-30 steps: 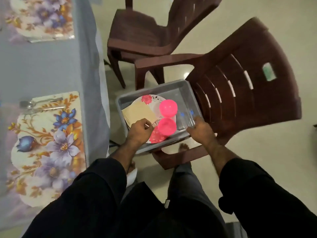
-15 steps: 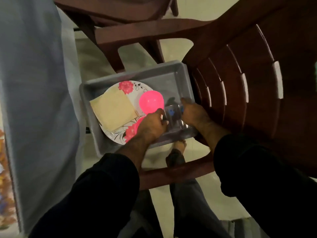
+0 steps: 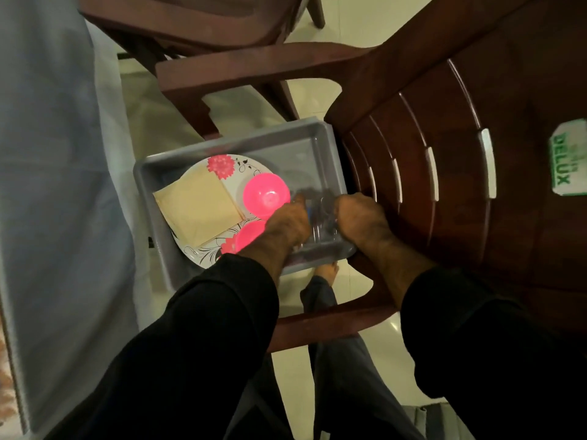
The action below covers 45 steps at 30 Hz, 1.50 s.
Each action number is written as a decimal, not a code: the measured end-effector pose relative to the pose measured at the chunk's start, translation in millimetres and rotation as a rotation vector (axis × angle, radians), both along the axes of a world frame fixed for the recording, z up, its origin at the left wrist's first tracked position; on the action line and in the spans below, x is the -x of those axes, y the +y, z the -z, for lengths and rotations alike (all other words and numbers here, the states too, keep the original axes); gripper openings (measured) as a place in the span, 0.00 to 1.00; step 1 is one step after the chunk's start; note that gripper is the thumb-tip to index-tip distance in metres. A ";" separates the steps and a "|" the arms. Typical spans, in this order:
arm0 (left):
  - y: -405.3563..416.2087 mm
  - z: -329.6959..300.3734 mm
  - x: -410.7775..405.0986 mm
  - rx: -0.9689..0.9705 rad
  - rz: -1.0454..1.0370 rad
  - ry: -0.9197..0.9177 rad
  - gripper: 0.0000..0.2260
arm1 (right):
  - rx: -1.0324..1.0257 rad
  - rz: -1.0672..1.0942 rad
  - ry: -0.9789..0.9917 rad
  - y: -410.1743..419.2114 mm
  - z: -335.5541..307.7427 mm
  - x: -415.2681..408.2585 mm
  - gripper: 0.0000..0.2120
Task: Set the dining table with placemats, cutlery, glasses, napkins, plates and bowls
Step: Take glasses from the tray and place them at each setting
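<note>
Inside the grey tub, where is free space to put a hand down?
Bare floor lies along the grey tub's far wall, beyond the pink bowl. The near side is crowded: plate, napkins, glasses, both hands.

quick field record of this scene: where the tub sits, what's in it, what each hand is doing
tub: grey plastic tub on the seat of a brown chair
contents: floral plate, beige napkins, two pink bowls, clear glasses
left hand: left hand curled at the glasses
right hand: right hand curled at the glasses
grip: blurred, hold unclear
beside: table in a pale cloth
</note>
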<state>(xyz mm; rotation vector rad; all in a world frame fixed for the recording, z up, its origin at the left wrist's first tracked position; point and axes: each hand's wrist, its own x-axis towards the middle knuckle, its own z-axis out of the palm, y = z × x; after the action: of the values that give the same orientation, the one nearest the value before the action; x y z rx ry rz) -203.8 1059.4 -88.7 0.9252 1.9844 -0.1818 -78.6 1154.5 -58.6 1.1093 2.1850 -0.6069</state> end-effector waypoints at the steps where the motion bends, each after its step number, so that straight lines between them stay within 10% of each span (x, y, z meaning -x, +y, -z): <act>1: 3.7 -0.4 -1.5 0.008 0.038 0.028 0.28 | -0.015 -0.002 -0.002 -0.5 -3.1 -1.2 0.06; 12: -17.1 -44.9 -7.0 -0.063 -0.101 0.033 0.11 | -0.070 0.098 0.042 1.1 -49.2 -22.1 0.07; 26: -148.2 -244.9 107.1 -0.575 -0.758 -0.493 0.09 | 0.532 0.385 0.684 -5.5 -224.8 31.3 0.10; 31: -251.8 -307.2 130.0 -0.782 -1.135 -0.555 0.21 | 0.817 0.559 0.827 -90.2 -282.3 86.9 0.18; 39: -476.8 -350.6 123.4 -1.172 -1.647 -0.708 0.11 | 1.122 0.652 0.786 -319.2 -323.1 172.1 0.15; 45: -649.1 -372.0 96.6 -1.362 -1.952 -0.674 0.31 | 1.162 0.506 0.633 -510.4 -344.4 207.4 0.20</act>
<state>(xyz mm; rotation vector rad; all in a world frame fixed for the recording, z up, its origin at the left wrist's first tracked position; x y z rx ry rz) -300.5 410.3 283.3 -0.6125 1.2877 2.3002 -286.1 644.1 285.8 0.8016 1.4134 -2.3023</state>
